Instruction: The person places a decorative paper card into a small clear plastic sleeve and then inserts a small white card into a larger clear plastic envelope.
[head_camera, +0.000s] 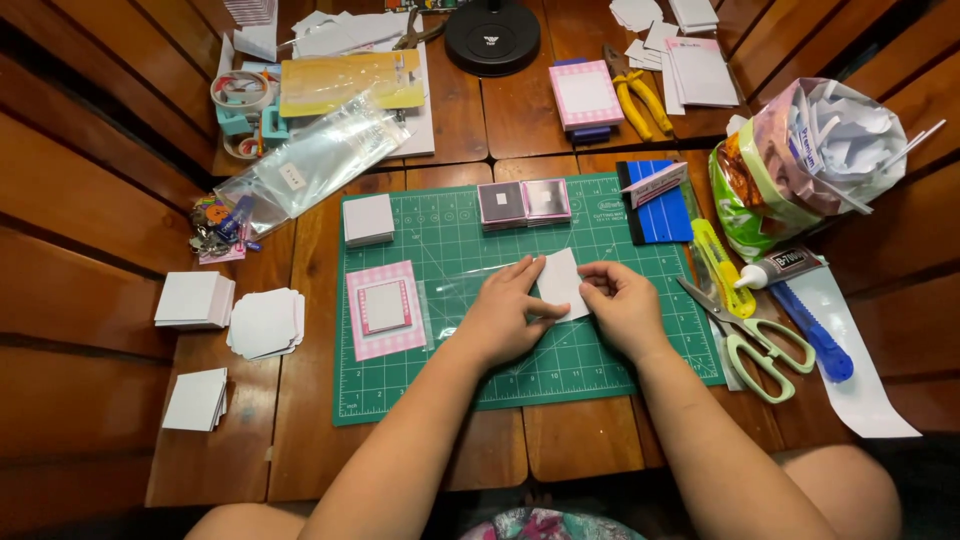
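Both hands meet over a green cutting mat (450, 370) on a wooden table. My left hand (500, 315) and my right hand (622, 305) pinch a small white piece of paper (562, 282) between them, left fingers on its left edge, right fingers on its right edge. A sheet of clear film (450, 285) lies on the mat just left of my left hand. Further left on the mat lies a pink checked card with a white square on it (384, 308).
On the mat: a white paper stack (368, 219) and two small framed squares (523, 203). Right of it lie green-handled scissors (762, 343), a yellow cutter (715, 255), a glue tube (780, 267), a blue knife (818, 335) and a scrap bag (810, 160). White card stacks (195, 298) sit at left.
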